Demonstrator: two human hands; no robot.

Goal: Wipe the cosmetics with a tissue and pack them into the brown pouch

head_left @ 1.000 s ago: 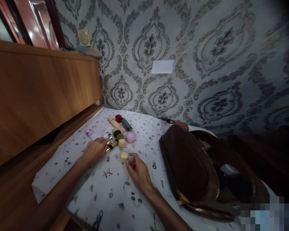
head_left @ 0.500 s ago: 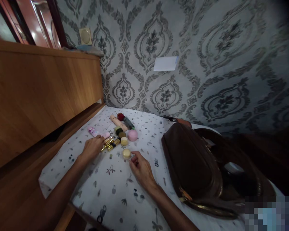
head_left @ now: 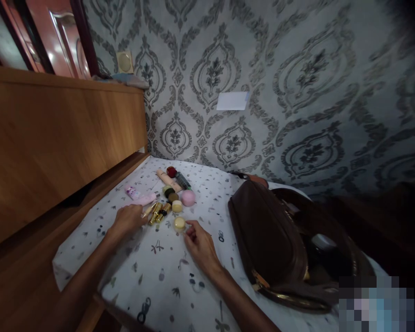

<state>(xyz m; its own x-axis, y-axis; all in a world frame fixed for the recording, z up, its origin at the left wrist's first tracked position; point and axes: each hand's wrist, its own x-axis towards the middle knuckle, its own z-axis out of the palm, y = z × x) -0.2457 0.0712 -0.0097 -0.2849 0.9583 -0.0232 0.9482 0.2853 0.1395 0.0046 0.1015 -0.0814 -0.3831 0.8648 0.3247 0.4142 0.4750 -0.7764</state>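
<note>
My left hand [head_left: 127, 219] is closed at the left of the small cosmetics, its fingertips on a slim pale-gold tube [head_left: 148, 211]. Right beside it lie two gold lipstick tubes [head_left: 155, 213]. My right hand [head_left: 201, 245] has its fingers curved and apart, the index fingertip at the edge of a small jar with a yellow lid [head_left: 180, 224]. Behind that jar stand another cream-yellow jar [head_left: 176, 206], a round pink container [head_left: 188, 198] and dark green and brown jars [head_left: 173, 197]. A pink tube [head_left: 145, 199] lies just beyond my left hand.
A brown leather bag [head_left: 263, 230] lies unzipped at the right, with items inside. Further back are a peach tube [head_left: 168, 180], a dark bottle [head_left: 183, 180] and a red-capped item [head_left: 171, 171]. A wooden cabinet [head_left: 65, 124] borders the left; patterned wallpaper [head_left: 210, 133] rises behind.
My left hand has drawn back a little toward me and left, uncovering more of the pink tube, with the slim tube now at its fingertips. My right hand stays beside the yellow-lidded jar.
</note>
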